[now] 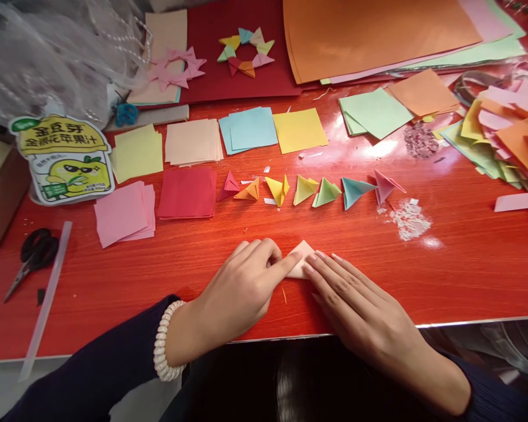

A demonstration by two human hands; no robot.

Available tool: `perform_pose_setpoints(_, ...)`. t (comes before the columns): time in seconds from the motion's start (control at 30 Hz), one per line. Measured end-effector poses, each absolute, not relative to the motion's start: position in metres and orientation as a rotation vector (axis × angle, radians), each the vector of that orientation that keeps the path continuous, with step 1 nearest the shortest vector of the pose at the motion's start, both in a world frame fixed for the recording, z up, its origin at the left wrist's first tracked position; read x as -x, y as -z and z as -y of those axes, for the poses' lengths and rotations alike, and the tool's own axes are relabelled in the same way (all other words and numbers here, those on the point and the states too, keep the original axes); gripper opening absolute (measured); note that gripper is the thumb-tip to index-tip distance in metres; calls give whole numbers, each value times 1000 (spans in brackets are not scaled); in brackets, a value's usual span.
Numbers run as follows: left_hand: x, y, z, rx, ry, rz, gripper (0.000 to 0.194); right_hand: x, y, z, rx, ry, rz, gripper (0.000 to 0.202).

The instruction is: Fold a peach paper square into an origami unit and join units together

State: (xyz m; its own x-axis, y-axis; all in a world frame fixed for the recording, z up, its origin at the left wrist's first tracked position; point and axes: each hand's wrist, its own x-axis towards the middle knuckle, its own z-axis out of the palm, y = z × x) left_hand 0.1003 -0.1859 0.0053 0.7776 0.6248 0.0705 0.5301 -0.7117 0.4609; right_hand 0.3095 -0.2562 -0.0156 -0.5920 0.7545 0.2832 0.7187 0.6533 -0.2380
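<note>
A small pale cream paper (300, 266), folded to a point at the top, lies on the red table near its front edge. My left hand (246, 284) presses one outstretched digit onto the paper's left part, its other fingers curled in. From the other side my right hand (356, 299) lies with fingers stretched flat, their tips on the paper's right edge. Its thumb is mostly hidden. Behind the hands stands a row of folded paper pieces, among them a blue one (356, 192), a green one (327, 192) and a pink one (386, 186).
Square paper stacks include red (187, 193), pink (125, 214) and yellow (300, 130). Scissors (37, 252) and a translucent strip (48, 293) lie left. Folded paper rings (246, 51) rest at the back. Loose paper (519, 129) heaps at right; white scraps (410, 220) lie nearer.
</note>
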Motion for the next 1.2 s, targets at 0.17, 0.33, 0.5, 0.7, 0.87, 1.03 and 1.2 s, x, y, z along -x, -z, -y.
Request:
perform_pose_setpoints(0.17, -102, -6, 187, -2649, -295, -867, 42, -306, 15, 254, 1156, -111, 2504, 48)
perform_pose_setpoints(0.33, -102, -8, 189, -2886, -239, -883, 38, -302, 9, 252, 1207, 55, 2514, 42)
perform_pose_setpoints(0.5, -100, -5, 195, -3257, -464, -679, 33, -305, 6, 250, 1181, 86, 2572, 45)
perform_pose_setpoints(0.7, -102, -7, 199, -3281, -600, -475, 28, -315, 7, 246, 1126, 72, 2633, 49)
perform_pose_setpoints(0.87, -88, -8, 202, -3280, -583, -568, 22, -335, 2, 244, 1093, 30, 2725, 48)
perform_pose_setpoints(1.03, -75, -7, 205, -3266, -475, -615, 29, -349, -4, 247, 1084, 63, 2754, 42)
perform_pose_setpoints(1.2, -67, -8, 210, -3205, -416, -644, 34, -351, 3, 252, 1090, 75, 2714, 44)
